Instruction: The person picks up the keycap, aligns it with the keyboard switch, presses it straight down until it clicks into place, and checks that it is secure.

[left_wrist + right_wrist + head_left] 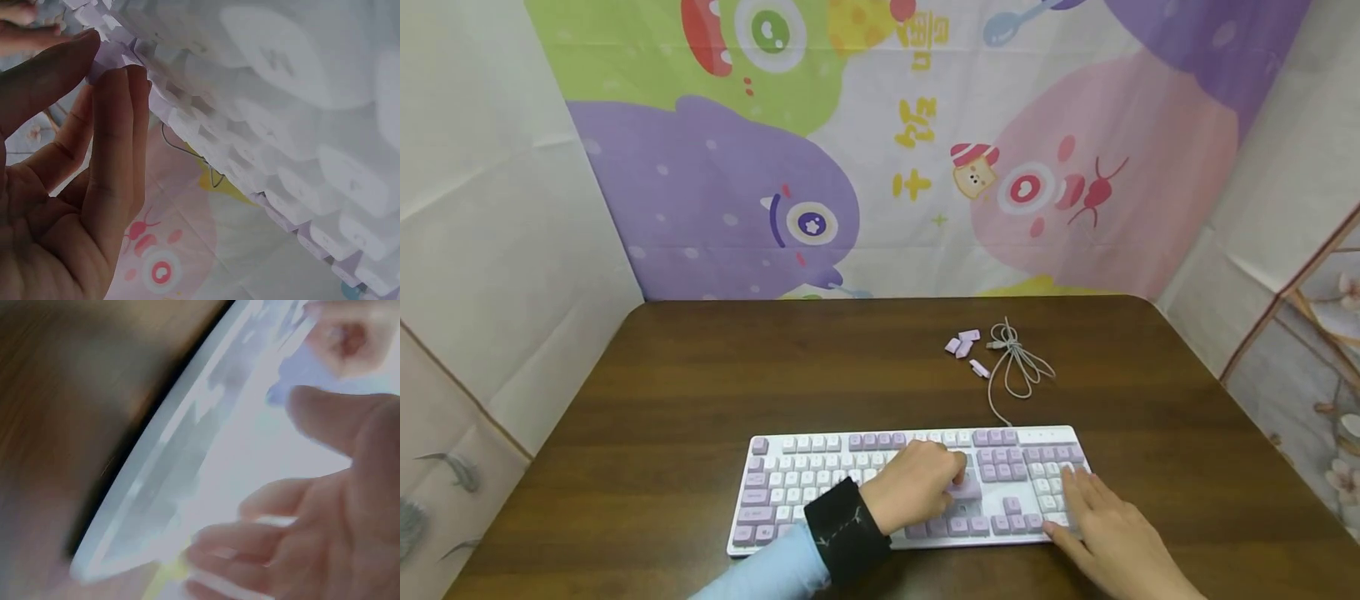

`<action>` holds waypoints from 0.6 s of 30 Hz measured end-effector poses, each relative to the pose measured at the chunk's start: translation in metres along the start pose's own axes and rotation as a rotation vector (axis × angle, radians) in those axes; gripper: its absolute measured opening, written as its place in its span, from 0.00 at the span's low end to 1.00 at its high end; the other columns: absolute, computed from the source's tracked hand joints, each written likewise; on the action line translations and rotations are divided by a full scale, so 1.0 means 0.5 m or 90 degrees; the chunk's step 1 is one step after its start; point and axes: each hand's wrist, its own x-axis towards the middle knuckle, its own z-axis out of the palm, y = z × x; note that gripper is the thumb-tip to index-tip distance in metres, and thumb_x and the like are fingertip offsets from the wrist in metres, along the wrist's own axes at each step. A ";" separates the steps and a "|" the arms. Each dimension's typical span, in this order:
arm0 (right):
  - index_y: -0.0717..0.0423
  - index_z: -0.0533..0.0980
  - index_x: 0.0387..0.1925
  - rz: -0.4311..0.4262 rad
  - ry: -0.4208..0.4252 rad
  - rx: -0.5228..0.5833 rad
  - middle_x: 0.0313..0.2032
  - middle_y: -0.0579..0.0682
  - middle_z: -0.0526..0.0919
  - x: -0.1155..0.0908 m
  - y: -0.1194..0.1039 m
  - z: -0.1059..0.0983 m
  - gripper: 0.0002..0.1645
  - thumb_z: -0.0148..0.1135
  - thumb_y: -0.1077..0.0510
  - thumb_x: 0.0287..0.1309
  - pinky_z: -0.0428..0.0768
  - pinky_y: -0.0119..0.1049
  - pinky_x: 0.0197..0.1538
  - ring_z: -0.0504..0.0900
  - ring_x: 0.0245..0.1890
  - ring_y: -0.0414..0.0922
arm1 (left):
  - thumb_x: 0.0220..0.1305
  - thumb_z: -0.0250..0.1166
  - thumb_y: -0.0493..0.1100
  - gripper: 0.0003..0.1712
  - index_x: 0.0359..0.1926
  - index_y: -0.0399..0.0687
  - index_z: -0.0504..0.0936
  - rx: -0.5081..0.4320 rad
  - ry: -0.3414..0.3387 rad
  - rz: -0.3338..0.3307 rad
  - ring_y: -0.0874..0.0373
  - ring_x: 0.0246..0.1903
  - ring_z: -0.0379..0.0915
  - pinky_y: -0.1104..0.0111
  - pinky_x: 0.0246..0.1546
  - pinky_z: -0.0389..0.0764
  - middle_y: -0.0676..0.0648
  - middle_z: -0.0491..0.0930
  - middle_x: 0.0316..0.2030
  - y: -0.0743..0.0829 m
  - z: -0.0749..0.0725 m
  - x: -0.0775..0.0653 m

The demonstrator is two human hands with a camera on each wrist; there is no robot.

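Note:
A white keyboard [1045,434] with white and purple keycaps lies near the front of the table. My left hand [916,483], with a black band at the wrist, is over its right-middle part, by the large purple key [967,489]. In the left wrist view, thumb and fingers pinch a purple keycap [107,57] close to the key rows. My right hand [1108,533] is at the keyboard's right end, fingers extended, fingertips overlapping the number keys in the head view. Blurred in the right wrist view, the right hand's fingers [244,540] are spread beside the keyboard.
Behind the keyboard lie several loose purple keycaps [965,346]. Beside them is the coiled grey cable [1017,358], which runs to the keyboard's back edge. The brown wooden table [775,367] ends at a cartoon-printed cloth [910,242].

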 end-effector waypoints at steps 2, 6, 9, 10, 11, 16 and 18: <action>0.67 0.74 0.51 -0.086 0.083 0.007 0.52 0.61 0.79 0.011 -0.026 0.000 0.36 0.63 0.41 0.52 0.77 0.51 0.48 0.79 0.51 0.56 | 0.40 0.72 0.39 0.09 0.24 0.52 0.79 0.007 0.005 0.007 0.65 0.20 0.71 0.77 0.21 0.68 0.55 0.79 0.20 0.001 0.000 0.000; 0.62 0.77 0.50 -0.236 0.180 0.028 0.49 0.54 0.82 0.032 -0.066 0.012 0.33 0.59 0.39 0.55 0.79 0.43 0.45 0.81 0.48 0.48 | 0.39 0.71 0.38 0.10 0.23 0.52 0.78 0.019 0.007 0.015 0.65 0.20 0.72 0.77 0.19 0.68 0.56 0.79 0.20 0.004 0.004 -0.001; 0.62 0.77 0.50 -0.293 0.188 0.032 0.50 0.54 0.81 0.039 -0.081 0.022 0.33 0.57 0.39 0.56 0.78 0.42 0.45 0.81 0.48 0.47 | 0.39 0.71 0.38 0.09 0.23 0.53 0.79 0.025 -0.002 0.014 0.65 0.20 0.73 0.77 0.19 0.69 0.56 0.79 0.20 0.007 0.006 -0.002; 0.62 0.77 0.50 -0.303 0.186 0.032 0.51 0.54 0.81 0.039 -0.084 0.024 0.33 0.58 0.39 0.55 0.78 0.42 0.45 0.81 0.48 0.47 | 0.39 0.71 0.38 0.09 0.23 0.53 0.79 0.026 -0.005 0.012 0.65 0.21 0.73 0.78 0.20 0.69 0.57 0.79 0.20 0.009 0.007 -0.003; 0.62 0.77 0.50 -0.309 0.183 0.032 0.52 0.55 0.80 0.039 -0.086 0.026 0.33 0.60 0.39 0.54 0.78 0.41 0.45 0.80 0.48 0.47 | 0.39 0.71 0.38 0.09 0.24 0.53 0.79 0.027 -0.007 0.011 0.65 0.21 0.74 0.78 0.20 0.70 0.57 0.80 0.21 0.009 0.007 -0.004; 0.60 0.77 0.51 -0.300 0.169 0.025 0.54 0.54 0.79 0.033 -0.093 0.033 0.37 0.65 0.38 0.46 0.77 0.41 0.46 0.79 0.50 0.46 | 0.40 0.71 0.38 0.09 0.21 0.52 0.79 0.026 0.000 0.022 0.67 0.18 0.68 0.79 0.19 0.66 0.58 0.77 0.18 0.013 0.009 -0.009; 0.59 0.77 0.51 -0.291 0.165 0.020 0.54 0.54 0.79 0.032 -0.096 0.034 0.38 0.66 0.37 0.45 0.77 0.43 0.46 0.78 0.51 0.47 | 0.40 0.71 0.37 0.09 0.20 0.53 0.78 0.030 0.005 0.027 0.68 0.17 0.66 0.78 0.18 0.65 0.58 0.75 0.17 0.014 0.009 -0.011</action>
